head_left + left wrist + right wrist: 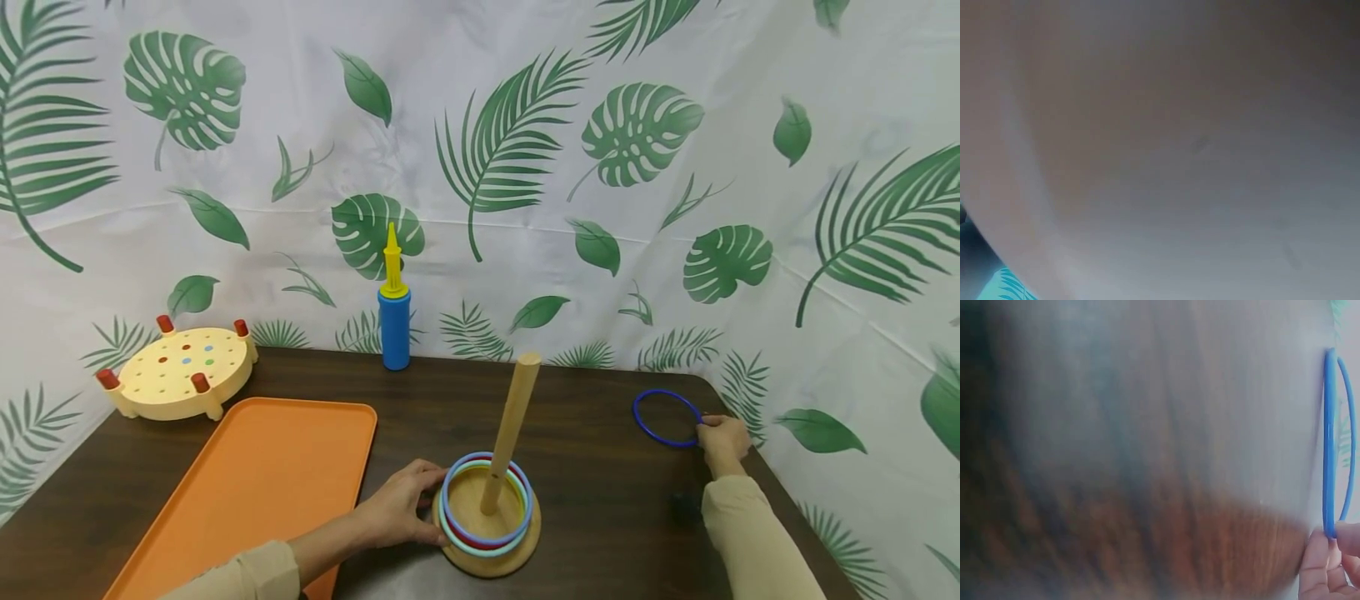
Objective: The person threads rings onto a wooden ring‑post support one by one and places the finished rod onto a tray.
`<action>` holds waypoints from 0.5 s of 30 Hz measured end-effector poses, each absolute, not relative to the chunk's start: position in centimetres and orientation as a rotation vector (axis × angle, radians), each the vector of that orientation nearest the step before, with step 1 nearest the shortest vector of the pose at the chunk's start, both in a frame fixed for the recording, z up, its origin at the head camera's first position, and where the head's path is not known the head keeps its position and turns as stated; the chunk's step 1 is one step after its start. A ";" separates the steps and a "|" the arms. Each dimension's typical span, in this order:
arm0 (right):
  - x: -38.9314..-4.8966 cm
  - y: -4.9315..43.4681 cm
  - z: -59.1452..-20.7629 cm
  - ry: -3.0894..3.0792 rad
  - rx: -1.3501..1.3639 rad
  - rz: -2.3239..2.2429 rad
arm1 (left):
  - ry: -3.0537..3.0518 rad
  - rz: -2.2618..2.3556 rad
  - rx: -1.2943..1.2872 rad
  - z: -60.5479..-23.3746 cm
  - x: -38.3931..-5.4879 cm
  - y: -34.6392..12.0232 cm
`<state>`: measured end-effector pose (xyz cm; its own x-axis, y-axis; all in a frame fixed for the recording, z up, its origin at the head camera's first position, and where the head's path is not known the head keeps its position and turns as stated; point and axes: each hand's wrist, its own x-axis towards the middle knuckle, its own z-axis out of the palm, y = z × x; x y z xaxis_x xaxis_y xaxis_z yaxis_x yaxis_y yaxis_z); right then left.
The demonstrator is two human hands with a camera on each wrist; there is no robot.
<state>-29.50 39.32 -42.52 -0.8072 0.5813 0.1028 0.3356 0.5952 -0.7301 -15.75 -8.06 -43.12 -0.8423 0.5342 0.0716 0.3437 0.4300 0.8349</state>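
Note:
In the head view, a round wooden ring-toss stand (480,569) carries a tall peg (514,417), which leans to the right in this view. Stacked around the peg's foot are several rings (448,517) in periwinkle, mint, red and yellow. My left hand (401,507) holds the stand's left side, thumb and fingers spread along its edge and the rings. At the table's right side, my right hand (723,437) pinches a dark blue ring (654,435) by its near right edge. The right wrist view shows this ring (1329,444) nearly edge-on, between thumb and fingers.
An orange tray (292,467) lies left of the stand. Behind it sits a cream pegboard stool (187,371), legs up with red tips. A blue and yellow hand pump (394,325) stands at the table's back, before a leaf-patterned cloth (525,275). The left wrist view is mostly blurred.

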 end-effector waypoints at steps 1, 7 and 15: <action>-29.4 39.3 -42.5 -2.481 -0.750 1.068 | 2.478 1.374 0.773 -43.1 -15.7 -8.0; -29.3 39.2 -42.1 -2.410 -0.782 1.204 | 2.481 1.373 0.783 -43.0 -15.8 -8.0; -29.0 38.8 -40.8 -2.309 -0.669 1.549 | 2.462 1.386 0.785 -43.1 -15.7 -8.0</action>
<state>-29.03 38.80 -40.84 -0.8531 0.5213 -0.0239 0.2199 0.3176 -0.9224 -15.74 -8.02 -43.09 -0.8366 0.5426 0.0758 0.3463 0.4164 0.8407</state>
